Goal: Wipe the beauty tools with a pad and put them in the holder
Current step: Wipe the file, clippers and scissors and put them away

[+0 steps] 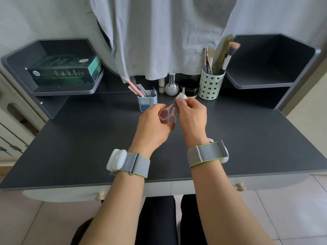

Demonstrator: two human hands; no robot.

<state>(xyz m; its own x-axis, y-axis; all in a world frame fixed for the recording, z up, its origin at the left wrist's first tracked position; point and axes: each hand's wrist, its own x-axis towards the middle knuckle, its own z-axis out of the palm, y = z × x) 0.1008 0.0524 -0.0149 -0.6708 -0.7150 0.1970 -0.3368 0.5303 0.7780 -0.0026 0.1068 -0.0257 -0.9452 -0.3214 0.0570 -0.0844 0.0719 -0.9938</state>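
Note:
My left hand [153,122] grips small pink-handled scissors [168,114] by their finger loops, above the middle of the dark desk [88,138]. My right hand [192,115] pinches a white pad [181,96] around the scissors' blades; only the metal tip pokes out above the pad. Just behind my left hand stands a small blue square holder [147,101] with a pink nail file, tweezers and other metal tools sticking out. A pale green perforated cup [210,85] at the back right holds makeup brushes.
Small bottles [171,85] and a black jar [190,87] stand at the back between the two holders. Green boxes [65,69] lie on the left shelf. A grey cloth [159,36] hangs over the desk's back. A small pink item [210,139] lies by my right wrist.

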